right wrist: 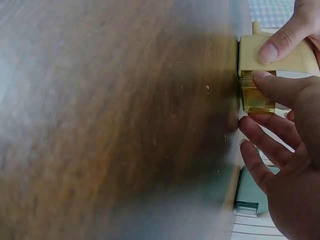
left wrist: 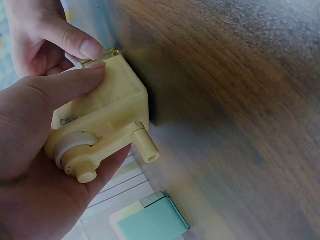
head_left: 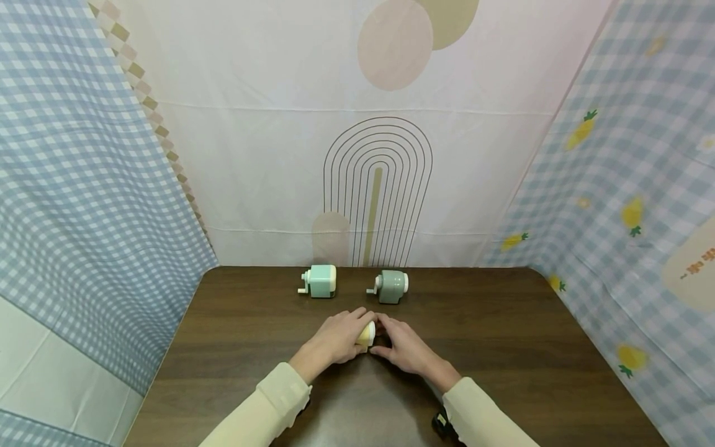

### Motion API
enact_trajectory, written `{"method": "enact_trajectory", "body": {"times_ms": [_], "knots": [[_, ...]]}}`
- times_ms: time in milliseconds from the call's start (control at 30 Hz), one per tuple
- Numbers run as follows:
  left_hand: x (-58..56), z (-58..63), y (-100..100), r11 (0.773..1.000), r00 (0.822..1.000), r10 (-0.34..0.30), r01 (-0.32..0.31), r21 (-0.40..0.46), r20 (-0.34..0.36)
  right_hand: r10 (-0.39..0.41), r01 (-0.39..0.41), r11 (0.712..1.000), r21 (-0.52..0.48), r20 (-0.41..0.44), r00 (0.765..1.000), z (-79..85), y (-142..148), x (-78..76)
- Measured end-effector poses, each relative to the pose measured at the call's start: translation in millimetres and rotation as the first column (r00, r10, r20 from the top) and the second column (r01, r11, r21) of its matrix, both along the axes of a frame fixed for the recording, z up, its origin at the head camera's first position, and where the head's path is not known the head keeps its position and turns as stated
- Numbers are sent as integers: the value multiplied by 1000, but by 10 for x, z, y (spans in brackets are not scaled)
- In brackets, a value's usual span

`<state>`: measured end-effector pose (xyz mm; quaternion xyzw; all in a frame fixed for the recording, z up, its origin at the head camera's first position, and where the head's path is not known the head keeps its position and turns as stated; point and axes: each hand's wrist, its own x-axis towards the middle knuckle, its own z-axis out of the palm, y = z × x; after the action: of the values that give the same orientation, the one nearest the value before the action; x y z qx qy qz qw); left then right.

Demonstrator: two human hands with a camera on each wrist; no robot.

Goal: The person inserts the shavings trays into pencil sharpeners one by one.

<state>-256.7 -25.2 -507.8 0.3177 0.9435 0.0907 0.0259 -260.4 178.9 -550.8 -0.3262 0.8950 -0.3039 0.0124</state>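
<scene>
A pale yellow crank pencil sharpener rests on the table between my hands. My left hand grips its body, thumb on one face, with the crank handle sticking out past the palm. At the opposite end, a clear yellow shavings drawer juts partly out of the body. My right hand holds this drawer, its thumb on one side and fingertips near the other. Part of the drawer is hidden by the hand.
A mint sharpener and a grey-green sharpener stand farther back on the brown wooden table. Small pale specks lie near the right hand. Patterned cloths hang behind and along both sides.
</scene>
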Motion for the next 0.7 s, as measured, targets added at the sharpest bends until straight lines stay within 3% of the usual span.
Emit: {"method": "enact_trajectory", "body": {"times_ms": [700], "knots": [[-12, -42, 9, 1000, 1000, -7, 7, -3, -16, -39, 39, 999, -7, 31, 999, 12, -50, 23]]}}
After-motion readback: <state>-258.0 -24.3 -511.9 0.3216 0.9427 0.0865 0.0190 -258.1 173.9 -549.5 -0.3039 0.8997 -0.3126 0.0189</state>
